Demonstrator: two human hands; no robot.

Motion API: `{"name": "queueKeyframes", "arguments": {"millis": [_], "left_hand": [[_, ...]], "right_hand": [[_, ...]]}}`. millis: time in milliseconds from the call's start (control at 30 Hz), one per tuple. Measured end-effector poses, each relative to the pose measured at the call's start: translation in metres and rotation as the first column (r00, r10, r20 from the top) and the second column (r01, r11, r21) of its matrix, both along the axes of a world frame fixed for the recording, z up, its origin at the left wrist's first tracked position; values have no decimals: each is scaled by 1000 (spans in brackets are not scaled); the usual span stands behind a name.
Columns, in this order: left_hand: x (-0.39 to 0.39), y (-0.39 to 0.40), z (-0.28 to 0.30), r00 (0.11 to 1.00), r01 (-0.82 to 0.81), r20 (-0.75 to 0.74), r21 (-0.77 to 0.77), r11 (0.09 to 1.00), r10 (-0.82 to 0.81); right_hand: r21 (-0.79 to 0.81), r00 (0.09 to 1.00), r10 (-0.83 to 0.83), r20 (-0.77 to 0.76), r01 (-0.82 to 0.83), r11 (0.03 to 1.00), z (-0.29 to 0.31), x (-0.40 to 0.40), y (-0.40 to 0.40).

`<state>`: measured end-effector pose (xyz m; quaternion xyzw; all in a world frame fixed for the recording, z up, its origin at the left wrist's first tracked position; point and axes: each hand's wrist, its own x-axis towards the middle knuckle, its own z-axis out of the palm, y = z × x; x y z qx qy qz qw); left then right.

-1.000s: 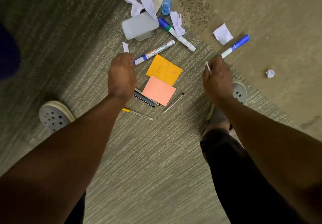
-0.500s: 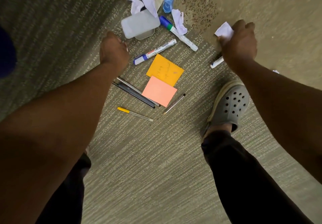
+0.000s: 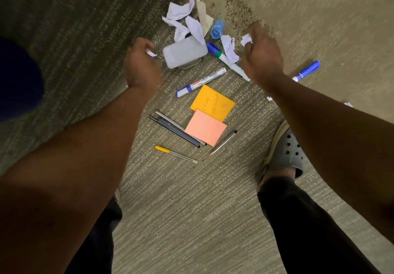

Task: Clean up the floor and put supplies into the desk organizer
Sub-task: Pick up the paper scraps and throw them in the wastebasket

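Note:
My left hand [image 3: 141, 64] is curled round a small white paper scrap [image 3: 151, 53], just left of a translucent plastic box [image 3: 184, 52] lying on the carpet. My right hand [image 3: 261, 58] grips a crumpled white paper scrap [image 3: 246, 39] above a green-banded marker [image 3: 226, 59]. More torn paper pieces [image 3: 181, 11] lie beyond the box. A white marker [image 3: 200, 81], an orange sticky note [image 3: 212, 100], a pink sticky note [image 3: 205, 127], dark pens [image 3: 177, 130], a yellow-capped pen [image 3: 175, 154] and a thin pen [image 3: 223, 141] lie between my arms.
A blue marker [image 3: 307, 71] lies right of my right wrist, and a small paper bit [image 3: 348, 104] beyond my forearm. A small blue cap-like item [image 3: 218, 28] sits by a cream paper strip [image 3: 203, 16]. My grey clog [image 3: 283, 152] stands at the right. Dark specks dot the tan carpet.
My right hand picked the white scrap off the tan carpet and swung left toward the paper pile. My left hand lifted with its scrap and moved up beside the plastic box.

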<state>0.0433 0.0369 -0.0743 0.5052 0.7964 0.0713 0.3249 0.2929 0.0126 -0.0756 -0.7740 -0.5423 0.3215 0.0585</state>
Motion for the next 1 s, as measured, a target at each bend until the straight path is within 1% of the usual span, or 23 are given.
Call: {"name": "queueKeyframes", "arguments": {"millis": [67,167,200,333,433,533,567,600,667,733,833,867,933,1000], "left_hand": [[3,19,4,1000,5,21,1,1000,-5],[15,43,9,995,90,-38,-98,991,-94],[20,50,8,991,123,-44,-124,985,-129],[33,66,-7,984,176,8,-201,964,-178],[40,68,-10,974,218,-21,-176,960,-225],[46,64,-11,965,262,9,-133,956,-263],[45,62,-11,967,253,19,-119,960,-253],[43,59,-11,976,219,42,-101,971,-215],[36,54,-10,988,99,126,-62,993,-90],[26,49,-5,973,-48,225,-52,997,59],[5,43,1,937,-192,278,-92,977,211],[-3,39,3,919,-232,297,-118,966,257],[-19,29,7,884,-286,324,-195,938,337],[-34,14,10,855,-320,325,-284,904,404]], "right_hand": [[-15,1000,-16,18,17,1000,-2,-9,9],[-104,988,-129,89,138,985,-10,-16,18],[-128,986,-118,122,134,983,-12,-17,18],[-164,979,16,202,18,986,-19,-24,16],[-138,976,72,206,-44,990,-19,-32,18],[-119,962,163,221,-139,983,-20,-38,15],[-116,960,174,219,-151,982,-21,-38,13],[-109,963,169,209,-148,983,-20,-39,12],[-73,973,141,184,-129,989,-21,-38,9],[-51,977,152,147,-146,988,-22,-36,7],[-113,954,262,143,-247,962,-22,-34,9],[-145,951,273,146,-252,957,-22,-35,10],[-156,970,218,103,-201,967,-21,-34,8],[-118,997,70,35,-65,991,-19,-29,5]]}}
